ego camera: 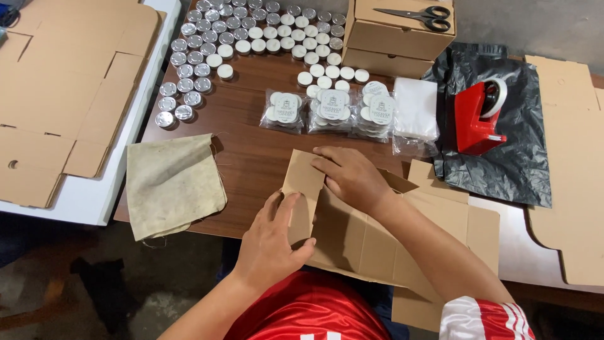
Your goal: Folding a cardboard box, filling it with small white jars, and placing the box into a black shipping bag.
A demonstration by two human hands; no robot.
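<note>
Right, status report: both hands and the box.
Left hand pinching the flat cardboard box's side flap. Right hand pressing the flap down. Cloth left, bagged tealights ahead, both apart from it.

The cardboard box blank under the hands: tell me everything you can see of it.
The cardboard box blank is plain brown corrugated board, die-cut and creased, lying mostly flat at the wooden table's near edge. Its left flap is raised and partly folded. The left hand grips that flap from the near side; the right hand presses on it from above.
</note>
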